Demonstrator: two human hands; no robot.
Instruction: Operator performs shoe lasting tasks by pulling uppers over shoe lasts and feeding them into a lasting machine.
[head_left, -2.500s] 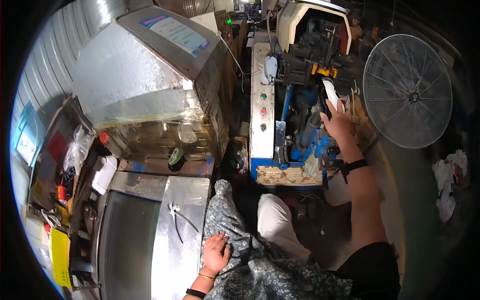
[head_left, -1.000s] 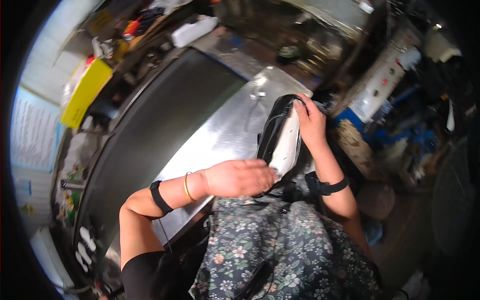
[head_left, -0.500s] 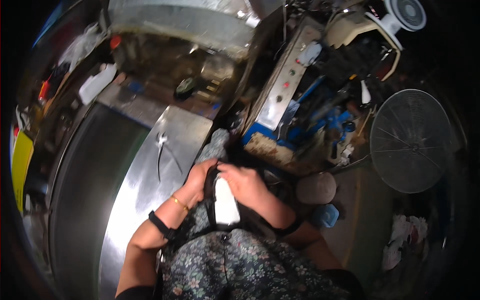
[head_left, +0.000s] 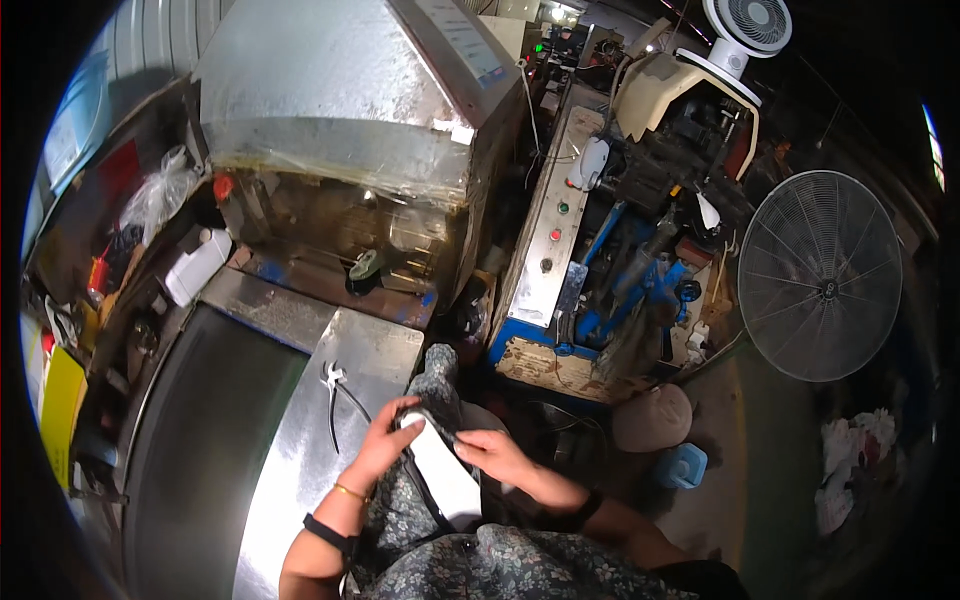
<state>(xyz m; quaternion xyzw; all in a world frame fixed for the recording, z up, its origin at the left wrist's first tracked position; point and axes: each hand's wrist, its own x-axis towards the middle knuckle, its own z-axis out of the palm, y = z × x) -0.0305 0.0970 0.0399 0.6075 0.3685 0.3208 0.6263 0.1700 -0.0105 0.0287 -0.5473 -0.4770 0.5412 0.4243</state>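
A worker seated beside a steel-topped surface point(head_left: 285, 510) holds a white-bottomed black shoe upper point(head_left: 447, 478) in the lap, pale face upward, its far end between both sets of fingers and its near end slanting back toward the waist; the left hand point(head_left: 382, 446) has its fingers curled closed around the far end, thumb lying on the white face, while the right hand point(head_left: 500, 461) has its fingers bent and closed on the dark rim at the right edge, though how hard either grips cannot be told; the near end, out of the fingers' reach, appears to have only the floral apron point(head_left: 500, 560) beneath it, so a loosened hold could let the piece swing or slide off the knees; uneven pulling by the two hands could skew or crease the dark rim, and a soiled thumb could mark the white face; just left of the left fingers, pincers point(head_left: 335, 376) lie with their black handles pointing back toward the wrist, where a gold bangle point(head_left: 351, 492) could snag them if the arm swung outward; farther left lies a dark belt point(head_left: 215, 440), where a knocked tool could end up.
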